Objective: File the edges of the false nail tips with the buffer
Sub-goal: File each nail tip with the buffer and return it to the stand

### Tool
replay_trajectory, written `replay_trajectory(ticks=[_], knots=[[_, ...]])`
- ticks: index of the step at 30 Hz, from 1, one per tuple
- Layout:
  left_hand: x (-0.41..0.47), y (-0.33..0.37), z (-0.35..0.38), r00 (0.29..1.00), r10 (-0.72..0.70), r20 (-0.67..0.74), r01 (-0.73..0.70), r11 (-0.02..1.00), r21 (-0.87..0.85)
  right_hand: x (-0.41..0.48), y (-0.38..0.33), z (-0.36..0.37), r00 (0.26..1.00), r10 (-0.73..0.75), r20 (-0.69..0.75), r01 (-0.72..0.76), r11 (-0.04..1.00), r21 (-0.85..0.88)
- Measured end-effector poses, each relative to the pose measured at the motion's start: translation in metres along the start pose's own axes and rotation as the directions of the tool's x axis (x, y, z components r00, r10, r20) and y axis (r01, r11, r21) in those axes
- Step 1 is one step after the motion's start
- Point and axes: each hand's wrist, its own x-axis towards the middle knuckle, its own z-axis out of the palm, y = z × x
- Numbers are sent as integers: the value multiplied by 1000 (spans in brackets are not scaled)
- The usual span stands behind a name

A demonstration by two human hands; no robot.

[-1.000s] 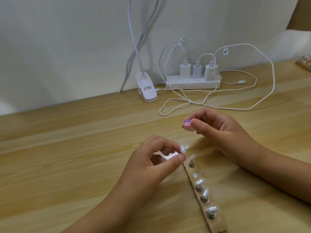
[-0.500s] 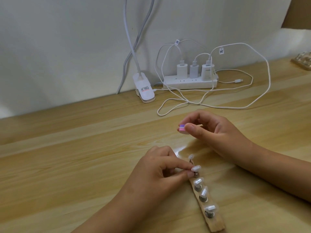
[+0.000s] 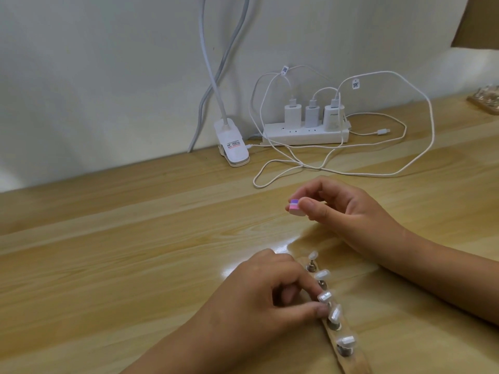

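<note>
A narrow wooden strip (image 3: 356, 365) lies on the desk at the lower right. It carries several pearly false nail tips on small metal stands. My left hand (image 3: 262, 306) reaches in from the lower left, thumb and forefinger pinching the third nail tip (image 3: 324, 296) at its stand. Beyond it, the first tip (image 3: 313, 256) and second tip (image 3: 322, 274) stand free. My right hand (image 3: 351, 211) hovers above the desk behind the strip. It pinches a small pink, white and purple buffer block (image 3: 293, 208) between thumb and fingers.
A white power strip (image 3: 305, 136) with three chargers sits against the wall, and its white cables (image 3: 421, 157) loop over the wooden desk (image 3: 108, 252). A white lamp clip (image 3: 232, 147) stands left of it. A small tray (image 3: 486, 102) is at the far right edge.
My left hand set the lifted nail tip back on the empty second stand, then shifted down the strip to the third tip. My right hand stayed almost still with the buffer.
</note>
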Motion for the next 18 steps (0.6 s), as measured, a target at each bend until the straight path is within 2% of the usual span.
replay_trajectory(ticks=[3,5,6,10,14,18], knots=[[2,-1,-3,984,-169,55,177,963,-204,1,0,-1,999,9,-30,-9,1000,16],[1,-1,-7,961,-245,129,276,884,-377,2,0,-2,998,26,-60,-24,999,32],[1,0,-8,957,-264,119,289,849,-443,3,0,-2,997,35,-72,-31,998,52],[3,-2,-11,938,-315,-145,156,757,-634,5,-2,-3,992,76,-100,-64,991,119],[9,-6,-10,894,-420,-156,178,652,-737,4,-2,-4,992,55,-117,-42,993,112],[7,-8,-11,903,-400,-157,189,699,-690,-4,-7,0,991,-113,-78,110,993,-38]])
